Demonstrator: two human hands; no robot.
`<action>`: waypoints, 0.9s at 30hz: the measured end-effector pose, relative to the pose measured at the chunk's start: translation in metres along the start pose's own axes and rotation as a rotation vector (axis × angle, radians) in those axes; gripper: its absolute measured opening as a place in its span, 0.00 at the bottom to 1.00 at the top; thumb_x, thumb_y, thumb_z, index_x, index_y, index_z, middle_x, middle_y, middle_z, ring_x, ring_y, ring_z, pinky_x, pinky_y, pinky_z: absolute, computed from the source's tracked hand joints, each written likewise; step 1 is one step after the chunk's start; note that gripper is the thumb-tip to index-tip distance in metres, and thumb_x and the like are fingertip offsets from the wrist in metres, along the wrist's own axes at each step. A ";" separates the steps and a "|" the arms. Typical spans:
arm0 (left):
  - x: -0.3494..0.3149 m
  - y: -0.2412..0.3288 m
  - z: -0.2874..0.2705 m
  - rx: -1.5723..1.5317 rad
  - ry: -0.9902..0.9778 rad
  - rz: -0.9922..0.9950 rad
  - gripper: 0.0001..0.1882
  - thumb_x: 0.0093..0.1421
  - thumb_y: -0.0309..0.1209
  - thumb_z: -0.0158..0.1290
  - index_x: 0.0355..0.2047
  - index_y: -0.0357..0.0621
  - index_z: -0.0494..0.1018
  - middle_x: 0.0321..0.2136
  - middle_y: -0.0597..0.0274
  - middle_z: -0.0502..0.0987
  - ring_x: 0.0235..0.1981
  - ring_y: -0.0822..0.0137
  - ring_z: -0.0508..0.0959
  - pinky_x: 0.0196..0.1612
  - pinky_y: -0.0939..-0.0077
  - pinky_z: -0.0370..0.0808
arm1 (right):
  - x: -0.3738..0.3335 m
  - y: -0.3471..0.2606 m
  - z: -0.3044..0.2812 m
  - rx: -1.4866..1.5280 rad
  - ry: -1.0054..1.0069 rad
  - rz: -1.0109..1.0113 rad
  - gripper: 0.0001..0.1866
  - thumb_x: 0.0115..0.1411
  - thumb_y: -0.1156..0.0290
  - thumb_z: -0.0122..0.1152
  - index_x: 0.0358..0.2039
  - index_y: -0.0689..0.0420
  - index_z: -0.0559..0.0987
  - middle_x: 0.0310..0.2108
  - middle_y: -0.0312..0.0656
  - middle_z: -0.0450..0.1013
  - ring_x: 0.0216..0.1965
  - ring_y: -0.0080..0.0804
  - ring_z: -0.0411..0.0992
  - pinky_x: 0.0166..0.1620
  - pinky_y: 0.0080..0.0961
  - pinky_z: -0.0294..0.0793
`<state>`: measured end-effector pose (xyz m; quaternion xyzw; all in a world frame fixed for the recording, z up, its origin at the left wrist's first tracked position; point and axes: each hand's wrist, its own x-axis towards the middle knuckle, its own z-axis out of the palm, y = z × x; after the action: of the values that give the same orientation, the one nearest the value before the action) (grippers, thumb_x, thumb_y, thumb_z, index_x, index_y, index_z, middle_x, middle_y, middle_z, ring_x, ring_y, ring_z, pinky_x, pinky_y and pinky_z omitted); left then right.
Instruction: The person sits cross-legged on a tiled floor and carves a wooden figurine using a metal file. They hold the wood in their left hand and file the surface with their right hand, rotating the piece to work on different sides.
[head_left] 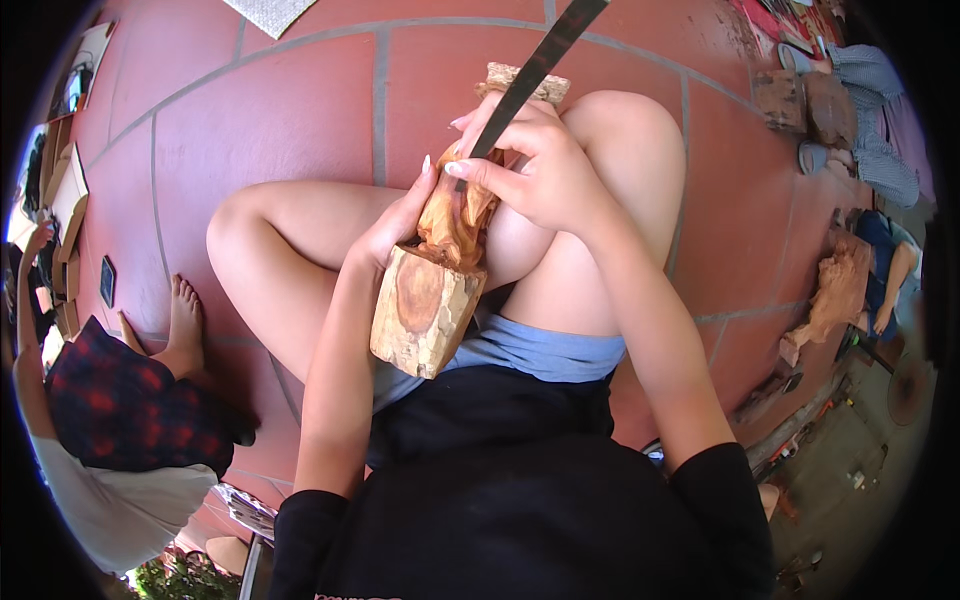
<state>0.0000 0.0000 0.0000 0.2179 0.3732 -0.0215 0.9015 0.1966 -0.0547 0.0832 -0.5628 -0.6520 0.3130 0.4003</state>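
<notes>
A wood carving (452, 225) leans across my lap, with a pale squared block base (425, 310) toward me and a rough light end (520, 82) beyond my hands. Its middle is carved, glossy orange-brown wood. Wrapped along the carving's left side, my left hand (405, 215) steadies it, some fingers hidden behind. My right hand (535, 165) pinches a long, flat, dark file (530, 80) low down between thumb and fingers. The file slants up to the right, and its lower end meets the carved middle.
Red floor tiles (270, 120) surround my bent legs. On the left, a person (130, 430) sits near a phone (108, 282) and cardboard boxes (68, 205). To the right lie wood blocks (805, 105) and a rough wood piece (835, 285), with other people beside them.
</notes>
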 end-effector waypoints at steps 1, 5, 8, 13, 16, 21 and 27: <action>-0.005 0.003 0.006 -0.037 -0.005 0.014 0.34 0.62 0.59 0.35 0.54 0.42 0.63 0.40 0.55 0.75 0.38 0.67 0.78 0.39 0.74 0.78 | 0.000 -0.003 0.001 -0.002 -0.019 -0.012 0.06 0.48 0.65 0.67 0.24 0.52 0.80 0.34 0.34 0.75 0.48 0.29 0.70 0.58 0.39 0.48; -0.010 -0.004 0.031 -0.089 -0.020 0.097 0.35 0.62 0.59 0.34 0.54 0.40 0.62 0.39 0.55 0.76 0.35 0.66 0.79 0.38 0.72 0.78 | -0.016 -0.016 -0.004 -0.144 -0.149 -0.038 0.04 0.48 0.67 0.66 0.24 0.50 0.80 0.33 0.33 0.75 0.47 0.30 0.70 0.60 0.40 0.45; -0.009 -0.001 0.020 -0.115 0.020 0.045 0.35 0.62 0.59 0.35 0.54 0.41 0.62 0.40 0.55 0.75 0.37 0.66 0.78 0.40 0.71 0.78 | -0.012 -0.013 0.000 -0.123 -0.067 -0.033 0.04 0.48 0.66 0.66 0.24 0.50 0.80 0.34 0.32 0.75 0.48 0.29 0.70 0.60 0.40 0.45; -0.008 -0.004 0.019 -0.154 0.065 0.032 0.34 0.61 0.60 0.36 0.54 0.44 0.63 0.42 0.55 0.75 0.38 0.64 0.78 0.40 0.70 0.78 | -0.012 -0.007 0.000 0.030 -0.082 -0.005 0.05 0.47 0.64 0.67 0.23 0.49 0.80 0.35 0.32 0.75 0.50 0.26 0.68 0.62 0.46 0.40; -0.007 -0.005 0.020 -0.158 0.007 0.070 0.34 0.61 0.60 0.37 0.54 0.45 0.64 0.42 0.54 0.74 0.38 0.64 0.78 0.40 0.70 0.78 | -0.017 -0.011 0.003 -0.066 -0.109 -0.066 0.05 0.46 0.64 0.67 0.22 0.48 0.81 0.35 0.31 0.75 0.49 0.26 0.69 0.63 0.48 0.37; -0.006 -0.005 0.020 -0.227 0.007 0.006 0.35 0.60 0.60 0.37 0.53 0.44 0.64 0.40 0.54 0.75 0.37 0.62 0.78 0.40 0.68 0.78 | -0.013 -0.004 0.003 0.049 -0.013 0.002 0.05 0.46 0.64 0.68 0.22 0.49 0.81 0.33 0.31 0.75 0.50 0.24 0.68 0.62 0.46 0.38; -0.010 -0.002 0.026 -0.172 -0.010 0.036 0.36 0.59 0.62 0.37 0.52 0.44 0.65 0.39 0.53 0.76 0.36 0.62 0.79 0.38 0.67 0.79 | -0.017 -0.011 0.004 -0.044 -0.092 -0.024 0.06 0.45 0.63 0.69 0.22 0.49 0.81 0.33 0.31 0.76 0.50 0.24 0.68 0.60 0.46 0.40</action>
<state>0.0093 -0.0139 0.0221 0.1463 0.3653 0.0258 0.9190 0.1884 -0.0728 0.0882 -0.5486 -0.6831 0.3193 0.3611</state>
